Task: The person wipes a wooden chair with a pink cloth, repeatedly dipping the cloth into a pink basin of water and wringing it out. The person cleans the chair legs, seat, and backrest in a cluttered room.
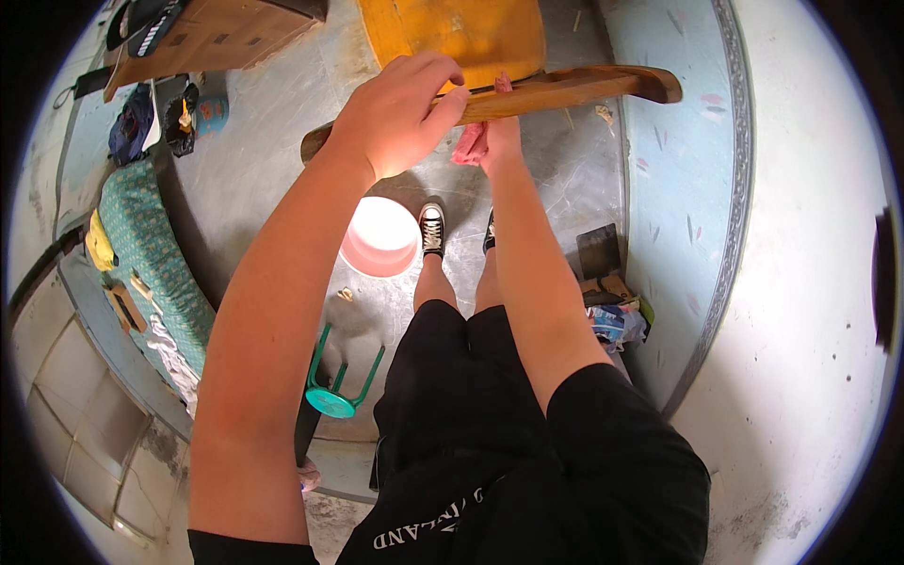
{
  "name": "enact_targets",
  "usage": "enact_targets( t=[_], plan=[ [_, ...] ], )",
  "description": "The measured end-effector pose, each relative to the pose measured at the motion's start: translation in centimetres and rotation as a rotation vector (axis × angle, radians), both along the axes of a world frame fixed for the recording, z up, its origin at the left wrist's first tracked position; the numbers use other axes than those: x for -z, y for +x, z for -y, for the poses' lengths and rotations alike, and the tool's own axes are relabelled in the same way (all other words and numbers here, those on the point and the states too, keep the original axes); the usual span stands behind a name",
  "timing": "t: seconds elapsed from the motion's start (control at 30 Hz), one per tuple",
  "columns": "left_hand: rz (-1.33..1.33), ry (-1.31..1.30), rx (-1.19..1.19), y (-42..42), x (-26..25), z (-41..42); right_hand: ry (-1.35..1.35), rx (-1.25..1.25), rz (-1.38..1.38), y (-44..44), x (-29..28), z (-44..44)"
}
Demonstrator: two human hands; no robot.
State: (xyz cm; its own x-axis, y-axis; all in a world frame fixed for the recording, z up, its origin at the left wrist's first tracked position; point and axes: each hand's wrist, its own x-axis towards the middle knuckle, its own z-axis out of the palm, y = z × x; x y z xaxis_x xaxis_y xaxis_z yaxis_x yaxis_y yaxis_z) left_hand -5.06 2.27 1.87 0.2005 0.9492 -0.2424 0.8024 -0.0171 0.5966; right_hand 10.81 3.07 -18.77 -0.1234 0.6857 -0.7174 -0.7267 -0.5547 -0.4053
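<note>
A long, curved brown wooden bar [558, 95], perhaps the armrest or top rail of a chair, crosses in front of me, with a yellow wooden panel [452, 35] just beyond it. At the bar's left part is my left hand [406, 113], its fingers bent over the top; whether it grips the wood is unclear. My right hand [503, 138] is beneath the bar, closed on a pink cloth [470, 145]. A piece of the cloth shows above the bar's far edge too. The wood hides most of the right fingers.
A pink basin [381, 258] stands on the floor beside my shoe. Nearer is a green stool [332, 402]. A patterned green cover [152, 240] drapes something at left, below a cardboard box [212, 42]. The pale blue wall [678, 176] runs along the right, with bags [618, 325] at its foot.
</note>
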Motion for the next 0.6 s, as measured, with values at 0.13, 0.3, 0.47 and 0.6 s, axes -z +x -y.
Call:
enact_targets(
  t=[0.13,0.3,0.47,0.6],
  plan=[
    [0.013,0.038,0.022,0.9,0.3,-1.0,-0.003,-0.175,0.08,1.8,6.5,-1.4],
    [-0.028,-0.001,0.007,1.1,0.3,-0.9,0.07,-0.035,0.249,0.8,2.2,0.5],
    [-0.047,0.072,-0.017,0.1,1.0,0.2,0.152,-0.13,0.155,1.7,-13.1,3.9],
    [-0.056,0.055,-0.001,1.0,0.6,-0.6,0.191,-0.112,0.172,2.1,-13.3,3.8]
  ],
)
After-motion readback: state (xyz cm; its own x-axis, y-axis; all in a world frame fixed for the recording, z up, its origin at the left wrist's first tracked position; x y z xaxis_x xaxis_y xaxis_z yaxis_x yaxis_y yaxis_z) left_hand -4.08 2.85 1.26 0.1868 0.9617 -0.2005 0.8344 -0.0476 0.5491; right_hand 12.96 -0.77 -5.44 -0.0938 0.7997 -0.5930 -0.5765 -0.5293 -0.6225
